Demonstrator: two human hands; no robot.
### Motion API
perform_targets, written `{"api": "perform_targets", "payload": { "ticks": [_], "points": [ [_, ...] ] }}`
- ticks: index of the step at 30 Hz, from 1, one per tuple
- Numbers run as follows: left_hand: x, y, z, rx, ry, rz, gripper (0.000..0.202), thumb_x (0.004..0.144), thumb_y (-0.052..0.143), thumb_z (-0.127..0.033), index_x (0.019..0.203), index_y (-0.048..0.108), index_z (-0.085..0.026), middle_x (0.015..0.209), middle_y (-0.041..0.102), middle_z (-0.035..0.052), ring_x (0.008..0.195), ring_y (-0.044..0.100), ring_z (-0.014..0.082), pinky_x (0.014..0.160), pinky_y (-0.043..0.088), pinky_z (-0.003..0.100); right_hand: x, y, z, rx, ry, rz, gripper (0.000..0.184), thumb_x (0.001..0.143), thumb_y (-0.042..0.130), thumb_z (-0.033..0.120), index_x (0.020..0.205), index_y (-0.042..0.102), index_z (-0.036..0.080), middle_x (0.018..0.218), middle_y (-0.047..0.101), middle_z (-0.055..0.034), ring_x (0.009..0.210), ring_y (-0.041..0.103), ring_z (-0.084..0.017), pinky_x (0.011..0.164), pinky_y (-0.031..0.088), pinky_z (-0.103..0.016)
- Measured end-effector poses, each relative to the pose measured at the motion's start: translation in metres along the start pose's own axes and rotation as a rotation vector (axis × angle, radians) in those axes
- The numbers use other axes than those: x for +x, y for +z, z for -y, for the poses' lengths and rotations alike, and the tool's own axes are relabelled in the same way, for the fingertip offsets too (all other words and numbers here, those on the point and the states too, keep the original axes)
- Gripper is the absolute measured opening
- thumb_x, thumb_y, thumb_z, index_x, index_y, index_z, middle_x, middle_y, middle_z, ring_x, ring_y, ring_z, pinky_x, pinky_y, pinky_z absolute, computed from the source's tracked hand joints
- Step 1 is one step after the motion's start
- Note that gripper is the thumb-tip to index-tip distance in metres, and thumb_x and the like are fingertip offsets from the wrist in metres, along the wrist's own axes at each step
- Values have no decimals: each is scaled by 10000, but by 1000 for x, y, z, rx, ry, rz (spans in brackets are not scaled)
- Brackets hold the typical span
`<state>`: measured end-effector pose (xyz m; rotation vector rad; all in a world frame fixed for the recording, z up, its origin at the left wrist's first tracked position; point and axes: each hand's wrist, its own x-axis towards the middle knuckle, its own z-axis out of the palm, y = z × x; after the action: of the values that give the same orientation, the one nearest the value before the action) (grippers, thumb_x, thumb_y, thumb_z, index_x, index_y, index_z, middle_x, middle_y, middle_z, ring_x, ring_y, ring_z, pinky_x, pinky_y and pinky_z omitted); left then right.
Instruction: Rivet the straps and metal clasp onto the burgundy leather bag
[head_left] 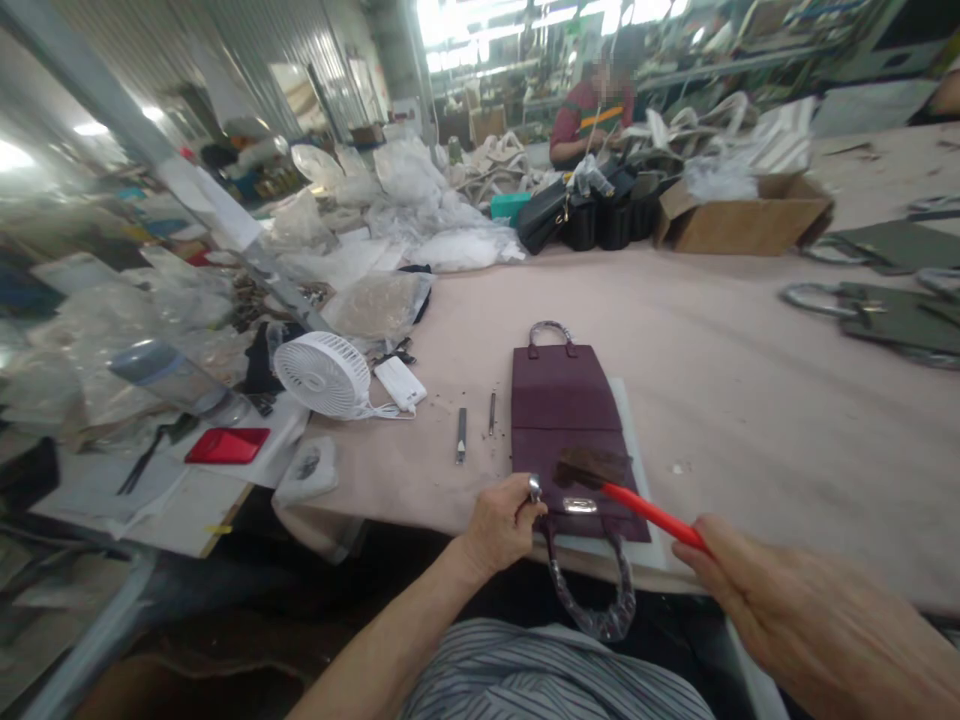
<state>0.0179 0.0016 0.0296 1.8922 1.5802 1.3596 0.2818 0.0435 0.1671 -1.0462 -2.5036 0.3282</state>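
Though illegible, metal plate [580, 506] on maroon bag [566, 395], right hand [735, 572] tight around red-handled hammer [652, 516], left hand [501, 525] around silver piece [534, 487].

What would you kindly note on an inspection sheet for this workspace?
Surface: pinkish table, littered left of the bag.
Job's things: bag lying flat, near handle past the table edge; red-handled tool over it, contact unclear.
Clutter: fan, white block, slim tools, plastic wrap.
Grips: left grip at the bag's near end; right grip closed around the red handle.
Cables: white cable between fan and block.
Surroundings: person across the table; carton, dark bags.
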Motion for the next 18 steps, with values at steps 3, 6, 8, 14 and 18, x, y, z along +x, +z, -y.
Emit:
{"api": "perform_targets", "payload": {
  "ticks": [3, 6, 8, 14, 18],
  "points": [
    [-1, -1, 0, 9, -6, 21, 124, 884, 562, -101, 963, 627, -171, 924, 698, 68, 869, 683, 186, 819, 583, 300, 1, 3, -22, 90, 188, 63, 456, 996, 360, 587, 733, 501, 242, 495, 509, 18, 382, 463, -144, 427, 265, -320],
    [-3, 0, 1, 30, 12, 29, 150, 892, 561, -95, 997, 627, -178, 979, 709, 76, 919, 698, 191, 841, 597, 305, -7, 21, -67, 148, 504, 188, 493, 936, 289, 604, 656, 465, 239, 525, 523, -24, 455, 509, -163, 459, 356, -298],
    [-4, 0, 2, 46, 28, 13, 158, 902, 555, -100, 1020, 623, -178, 1009, 712, 85, 942, 705, 195, 841, 604, 306, -16, 38, -97, 106, 673, 234, 479, 930, 244, 547, 656, 477, 230, 542, 543, -48, 462, 512, -176, 471, 386, -307],
    [-3, -6, 0, 102, 39, 91, 182, 921, 567, -113, 1086, 602, -181, 1078, 717, 97, 1016, 711, 199, 894, 607, 317, -24, 80, -117, -86, 611, 4, 428, 927, 408, 429, 1123, 612, 107, 1139, 641, -235, 1027, 621, -363, 892, 506, -526],
    [1, -13, -4, 113, 46, 101, 175, 918, 580, -103, 1069, 606, -188, 1076, 727, 91, 1019, 723, 187, 904, 612, 300, -17, 106, -80, 48, 151, -251, 285, 984, 526, 343, 1201, 585, 167, 1235, 609, -145, 1184, 557, -293, 1035, 476, -478]
  ]
}}
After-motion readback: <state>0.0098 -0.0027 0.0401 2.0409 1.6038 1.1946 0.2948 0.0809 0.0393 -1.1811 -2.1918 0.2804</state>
